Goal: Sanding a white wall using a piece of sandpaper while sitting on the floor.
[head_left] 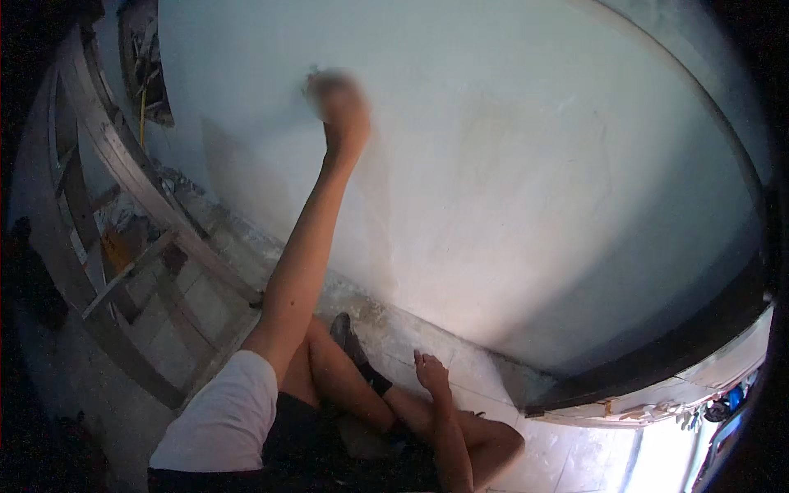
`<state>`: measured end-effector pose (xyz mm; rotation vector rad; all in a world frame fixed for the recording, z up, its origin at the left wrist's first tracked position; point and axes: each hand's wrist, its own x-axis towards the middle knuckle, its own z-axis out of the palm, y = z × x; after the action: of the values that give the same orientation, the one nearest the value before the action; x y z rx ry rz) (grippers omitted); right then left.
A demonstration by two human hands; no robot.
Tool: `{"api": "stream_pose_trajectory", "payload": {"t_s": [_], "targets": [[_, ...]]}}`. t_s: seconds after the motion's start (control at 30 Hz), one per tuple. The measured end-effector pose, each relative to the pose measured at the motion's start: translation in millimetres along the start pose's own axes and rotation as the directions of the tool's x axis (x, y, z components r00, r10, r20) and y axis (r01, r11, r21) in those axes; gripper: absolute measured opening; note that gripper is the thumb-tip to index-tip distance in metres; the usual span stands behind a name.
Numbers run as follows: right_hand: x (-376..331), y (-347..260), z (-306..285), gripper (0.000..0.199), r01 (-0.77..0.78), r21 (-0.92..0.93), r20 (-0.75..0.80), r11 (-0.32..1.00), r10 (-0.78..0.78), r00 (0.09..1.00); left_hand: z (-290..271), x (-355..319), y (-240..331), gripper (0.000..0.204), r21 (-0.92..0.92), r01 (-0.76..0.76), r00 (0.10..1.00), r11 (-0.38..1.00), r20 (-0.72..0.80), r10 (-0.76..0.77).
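Note:
My left arm reaches up and forward to the pale wall [509, 148]. My left hand [343, 107] is at the wall surface, beside a small rough grey mark [312, 78]. A blur covers its fingers, so whether it holds anything is hidden. My right hand [431, 374] hovers low over my bent legs, near the foot of the wall. Its fingers are loosely bent and slightly apart, with nothing visible in them.
A wooden ladder-like frame [123, 156] leans at the left, with clutter behind it. A dark shoe [349, 337] is by the wall's base on the tiled floor [567, 452]. At the right, a dark curved edge [657, 361] borders the wall, with assorted items [719, 411] beyond.

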<state>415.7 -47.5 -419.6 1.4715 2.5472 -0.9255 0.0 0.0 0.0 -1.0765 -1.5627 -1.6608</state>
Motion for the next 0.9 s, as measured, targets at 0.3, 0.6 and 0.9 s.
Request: {"api": "stream_pose_trajectory", "payload": {"t_s": [0.3, 0.6, 0.9], "targets": [[-14.9, -0.1, 2.6, 0.064, 0.029, -0.022, -0.066, 0.999, -0.031, 0.997, -28.2, -54.5, 22.2, 0.067, -0.017, 0.23, 0.966, 0.973, 0.123, -0.226], [-18.3, -2.6, 10.0, 0.058, 0.055, -0.028, -0.075, 0.998, -0.057, 0.996, -4.1, -229.9, -19.7, 0.066, 0.098, 0.216, 0.948, 0.971, 0.216, -0.233], [-43.7, -13.2, 3.3, 0.042, 0.164, -0.252, -0.067, 0.954, -0.187, 0.98, 24.0, -314.0, -12.5, 0.058, -0.235, 0.302, 0.952, 0.924, 0.12, -0.281]]}}
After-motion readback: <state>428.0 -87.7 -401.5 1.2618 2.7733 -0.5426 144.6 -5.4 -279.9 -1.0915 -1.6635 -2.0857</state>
